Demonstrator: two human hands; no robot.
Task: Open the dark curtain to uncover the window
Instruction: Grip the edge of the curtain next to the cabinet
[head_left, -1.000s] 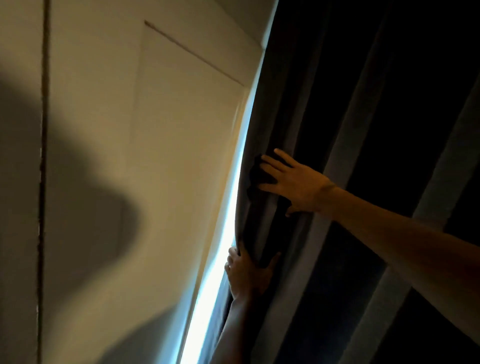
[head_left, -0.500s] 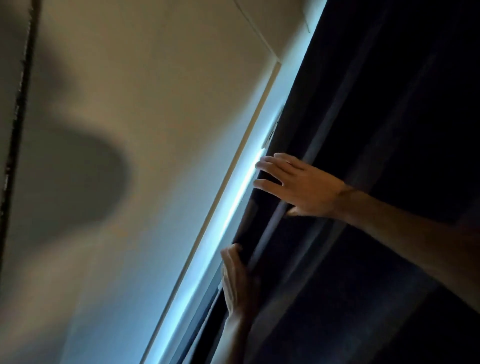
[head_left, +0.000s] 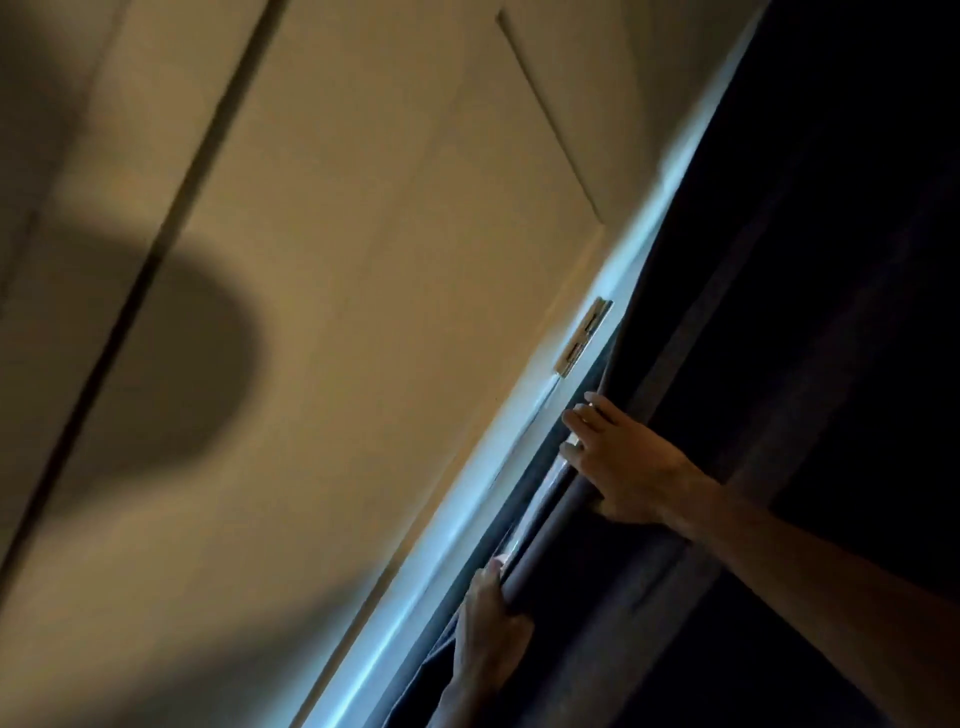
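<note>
Gripping the leading edge of the dark curtain (head_left: 779, 364): left hand (head_left: 488, 634), fingers curling around the fold. Right hand (head_left: 623, 467), above the left: lying flat with fingers spread, pressing the same fold, not clasping it. Window (head_left: 524, 525): showing only as a thin bright sliver just beyond both sets of fingertips, probably glass, though dimness is obscuring it. Progress: barely beginning; nearly all the cloth, hanging behind both wrists, is awaiting drawing aside.
</note>
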